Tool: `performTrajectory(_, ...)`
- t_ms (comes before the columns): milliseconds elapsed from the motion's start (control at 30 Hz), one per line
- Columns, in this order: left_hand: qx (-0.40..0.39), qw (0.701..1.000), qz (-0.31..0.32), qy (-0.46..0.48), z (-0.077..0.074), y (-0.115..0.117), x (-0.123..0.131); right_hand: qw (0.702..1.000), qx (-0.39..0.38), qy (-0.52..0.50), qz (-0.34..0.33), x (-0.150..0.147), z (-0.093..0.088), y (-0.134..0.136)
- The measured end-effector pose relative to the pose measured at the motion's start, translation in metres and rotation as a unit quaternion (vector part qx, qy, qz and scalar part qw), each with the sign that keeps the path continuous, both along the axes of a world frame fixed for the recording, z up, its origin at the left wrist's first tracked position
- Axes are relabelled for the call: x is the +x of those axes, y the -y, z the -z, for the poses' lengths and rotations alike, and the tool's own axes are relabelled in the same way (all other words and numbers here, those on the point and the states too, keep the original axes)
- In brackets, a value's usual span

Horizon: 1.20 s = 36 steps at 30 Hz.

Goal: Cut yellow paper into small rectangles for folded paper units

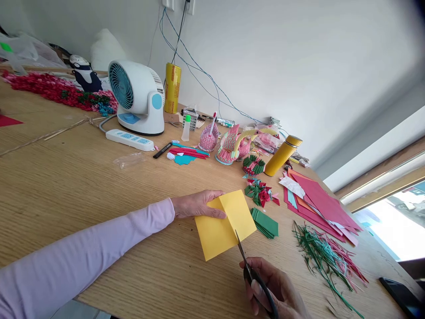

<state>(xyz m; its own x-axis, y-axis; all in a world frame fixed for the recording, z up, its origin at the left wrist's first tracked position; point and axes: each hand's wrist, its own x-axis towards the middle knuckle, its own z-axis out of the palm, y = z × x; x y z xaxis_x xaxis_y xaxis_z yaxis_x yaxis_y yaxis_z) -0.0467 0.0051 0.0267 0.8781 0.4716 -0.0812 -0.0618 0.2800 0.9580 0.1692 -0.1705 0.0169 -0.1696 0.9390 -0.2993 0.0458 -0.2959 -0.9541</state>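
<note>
My left hand (pixel 201 204) grips the upper left part of a sheet of yellow paper (pixel 219 235), thumb on top and fingers partly hidden beneath. A crease or cut line runs down the sheet's middle. Black-handled scissors (pixel 247 268) are in my right hand (pixel 277 285), at the bottom of the view. Their blades point up and away, with the tip over the paper's near edge, at the lower end of that line. Just right of the sheet lies a stack of green paper rectangles (pixel 264 223).
Behind are folded red and green pieces (pixel 262 192), paper swans (pixel 229 144) and a yellow bottle (pixel 283 155). To the right lie red paper sheets (pixel 328 199), shredded strips (pixel 327 252) and a phone (pixel 401 297). A white fan (pixel 139 97) and power strip (pixel 129 140) stand back left.
</note>
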Motion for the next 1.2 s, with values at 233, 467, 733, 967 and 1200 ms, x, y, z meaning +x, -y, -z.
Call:
performTrajectory(233, -0.004, 1.0, 0.021, 0.002, -0.001, 0.0, -0.002, 1.0, -0.017, 0.011, -0.014, 0.001, 0.001, 0.0)
performTrajectory(467, -0.02, 0.999, 0.034, 0.0, -0.005, 0.001, -0.004, 0.999, -0.017, 0.012, -0.027, 0.005, 0.009, 0.001)
performTrajectory(733, -0.011, 0.999, 0.048, 0.001, -0.002, 0.0, -0.005, 1.0, -0.014, 0.005, -0.021, 0.003, 0.013, 0.002)
performTrajectory(967, -0.017, 0.999, 0.051, -0.002, -0.002, -0.001, -0.006, 1.0, -0.024, -0.001, 0.02, -0.001, 0.017, 0.006)
performTrajectory(1200, -0.017, 0.999, 0.049, -0.009, -0.005, -0.002, -0.008, 1.0, 0.017, 0.005, 0.002, -0.007, 0.022, 0.001)
